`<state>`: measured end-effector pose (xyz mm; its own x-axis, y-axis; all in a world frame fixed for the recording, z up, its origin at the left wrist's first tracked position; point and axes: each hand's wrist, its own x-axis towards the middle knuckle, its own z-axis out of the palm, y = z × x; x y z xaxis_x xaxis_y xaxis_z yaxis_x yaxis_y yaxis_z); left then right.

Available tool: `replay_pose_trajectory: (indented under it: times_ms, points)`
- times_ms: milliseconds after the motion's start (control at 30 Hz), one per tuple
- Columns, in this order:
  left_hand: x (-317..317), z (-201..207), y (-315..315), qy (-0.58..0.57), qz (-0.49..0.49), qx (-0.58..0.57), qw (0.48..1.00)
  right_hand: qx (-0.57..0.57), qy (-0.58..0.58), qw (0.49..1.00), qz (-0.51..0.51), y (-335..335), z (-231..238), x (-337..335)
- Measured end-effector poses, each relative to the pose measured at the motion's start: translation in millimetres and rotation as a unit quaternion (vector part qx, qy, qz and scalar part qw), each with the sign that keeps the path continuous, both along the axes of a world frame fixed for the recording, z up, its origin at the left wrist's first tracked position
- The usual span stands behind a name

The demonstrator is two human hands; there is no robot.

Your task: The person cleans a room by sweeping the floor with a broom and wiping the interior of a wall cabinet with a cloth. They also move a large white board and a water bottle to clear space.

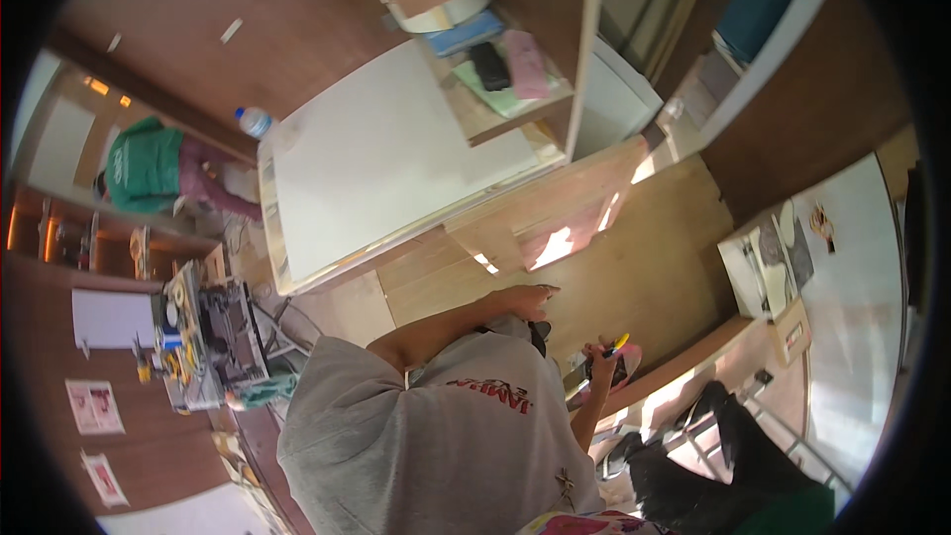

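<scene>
My left hand (525, 303) reaches out in front of my grey shirt, over the wooden floor, with fingers stretched and nothing visible in them. To its right and a little nearer, my right hand (600, 361) is closed around a small tool with a yellow end (618, 344). The tool's exact kind is too small to tell. A pinkish and dark shape shows just beside that hand, partly hidden. Ahead stands a long bench with a white top (386, 168), apart from both hands.
A water bottle (255, 122) stands at the bench's far left corner. Shelves (515, 109) hold folded cloths. A person in green (149, 168) bends at far left. Tools crowd a stand (213, 337). Dark-trousered legs (684, 476) and a ladder (783, 426) are at lower right.
</scene>
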<state>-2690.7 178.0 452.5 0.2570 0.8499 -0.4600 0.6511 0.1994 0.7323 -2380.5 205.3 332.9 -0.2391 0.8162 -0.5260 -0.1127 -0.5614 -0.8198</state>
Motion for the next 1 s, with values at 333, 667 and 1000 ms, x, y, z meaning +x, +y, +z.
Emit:
replay_pose_trajectory:
  times_ms: [333, 667, 1000]
  points:
    - [-54.3, 17.3, -52.9, 0.050, 0.120, 0.007, 0.991, 0.044, -0.142, 0.977, 0.151, 29.1, 22.2, -26.1]
    - [-134.7, -17.2, -104.2, 0.002, 0.097, 0.050, 0.994, 0.033, -0.161, 0.977, 0.135, -0.5, 26.7, -98.6]
    - [-239.6, -2.2, -171.0, -0.019, 0.083, -0.024, 0.996, -0.063, -0.290, 0.950, 0.091, -162.8, 6.4, -114.6]
